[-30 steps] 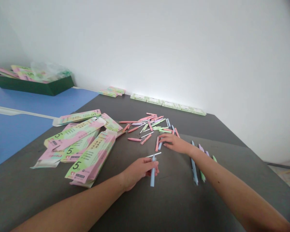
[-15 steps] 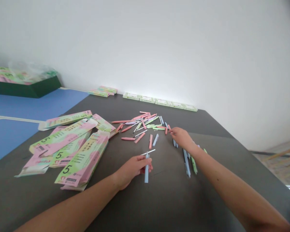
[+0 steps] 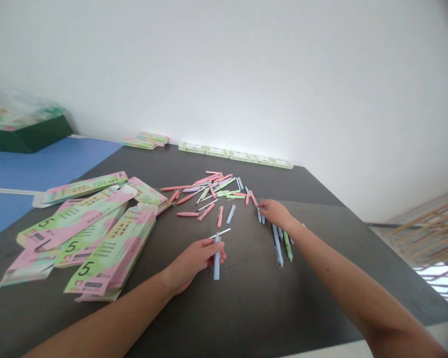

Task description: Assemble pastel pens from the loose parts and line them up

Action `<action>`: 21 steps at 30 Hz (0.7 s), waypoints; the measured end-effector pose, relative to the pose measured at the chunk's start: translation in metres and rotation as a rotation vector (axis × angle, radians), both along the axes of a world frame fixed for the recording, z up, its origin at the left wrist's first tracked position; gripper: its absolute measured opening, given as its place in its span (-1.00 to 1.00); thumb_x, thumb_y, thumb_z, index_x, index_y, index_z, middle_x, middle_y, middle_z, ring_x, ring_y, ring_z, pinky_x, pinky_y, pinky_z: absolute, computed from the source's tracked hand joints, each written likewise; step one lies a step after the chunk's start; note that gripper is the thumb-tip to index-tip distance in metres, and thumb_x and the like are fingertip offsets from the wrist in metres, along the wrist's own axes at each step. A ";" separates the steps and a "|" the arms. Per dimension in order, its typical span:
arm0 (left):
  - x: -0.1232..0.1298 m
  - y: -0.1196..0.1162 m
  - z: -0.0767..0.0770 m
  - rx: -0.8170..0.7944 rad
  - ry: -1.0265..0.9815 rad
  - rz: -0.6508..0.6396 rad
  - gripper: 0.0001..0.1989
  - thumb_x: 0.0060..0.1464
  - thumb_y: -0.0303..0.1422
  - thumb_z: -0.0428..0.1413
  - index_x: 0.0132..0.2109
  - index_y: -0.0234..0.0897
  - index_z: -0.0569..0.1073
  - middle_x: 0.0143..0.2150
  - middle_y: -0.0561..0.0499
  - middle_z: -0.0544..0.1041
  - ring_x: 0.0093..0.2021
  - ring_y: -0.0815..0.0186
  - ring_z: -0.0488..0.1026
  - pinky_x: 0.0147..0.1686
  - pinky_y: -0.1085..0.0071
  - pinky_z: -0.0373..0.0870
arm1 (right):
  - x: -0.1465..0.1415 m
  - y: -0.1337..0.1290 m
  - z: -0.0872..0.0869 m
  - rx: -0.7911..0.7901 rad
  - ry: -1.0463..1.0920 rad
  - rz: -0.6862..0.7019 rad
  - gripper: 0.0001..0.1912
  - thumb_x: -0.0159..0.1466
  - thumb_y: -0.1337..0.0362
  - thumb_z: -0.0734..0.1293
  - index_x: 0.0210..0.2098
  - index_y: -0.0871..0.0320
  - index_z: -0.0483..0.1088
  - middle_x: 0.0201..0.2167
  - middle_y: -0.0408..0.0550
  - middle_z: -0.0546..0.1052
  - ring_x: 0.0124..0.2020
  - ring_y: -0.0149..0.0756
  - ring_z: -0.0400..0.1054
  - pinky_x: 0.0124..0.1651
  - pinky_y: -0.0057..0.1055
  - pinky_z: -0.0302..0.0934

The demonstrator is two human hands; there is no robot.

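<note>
My left hand (image 3: 201,258) is closed around a light blue pen barrel (image 3: 217,263), held nearly upright over the dark table. A thin white refill (image 3: 224,231) shows just beyond those fingers; whether they grip it I cannot tell. My right hand (image 3: 275,213) reaches farther out, its fingers pinched together low beside short blue pen pieces (image 3: 260,216) and a pink pen piece (image 3: 253,198). What lies between those fingertips is hidden. Blue pens (image 3: 277,246) and a green pen (image 3: 287,245) rest side by side beneath my right wrist.
Loose pink, green, blue and white pen parts (image 3: 209,191) spread across the table's middle. Opened pink-green cartons (image 3: 108,248) pile up at left. White-green boxes (image 3: 241,156) line the wall, beside stacked boxes (image 3: 144,141). A dark green bin (image 3: 30,134) stands on a blue surface (image 3: 59,161).
The view has swung slightly right, so everything appears farther left. My right hand has drawn a little back toward the short blue pieces. My left hand still holds the blue barrel.
</note>
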State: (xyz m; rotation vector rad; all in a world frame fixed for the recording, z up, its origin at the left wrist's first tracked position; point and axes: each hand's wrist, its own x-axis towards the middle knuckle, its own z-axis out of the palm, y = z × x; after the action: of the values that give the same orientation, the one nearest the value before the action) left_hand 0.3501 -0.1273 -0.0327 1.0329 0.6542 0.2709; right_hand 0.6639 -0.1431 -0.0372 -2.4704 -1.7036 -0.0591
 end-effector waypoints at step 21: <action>0.000 -0.002 0.007 -0.009 0.010 -0.006 -0.75 -0.03 -0.20 0.14 -0.37 -0.34 0.43 -0.38 -0.01 0.46 -0.35 0.35 0.37 -0.21 0.38 0.28 | -0.038 0.064 -0.008 0.034 0.058 0.427 -0.71 0.25 0.12 0.23 -0.11 0.07 0.43 0.05 0.01 0.42 0.07 -0.10 0.28 0.14 -0.02 0.05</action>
State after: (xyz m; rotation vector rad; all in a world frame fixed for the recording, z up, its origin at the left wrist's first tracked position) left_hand 0.3500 -0.1289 -0.0254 1.0279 0.6603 0.2577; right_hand 0.6259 -0.0786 -0.0456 -2.0112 -2.1383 0.0290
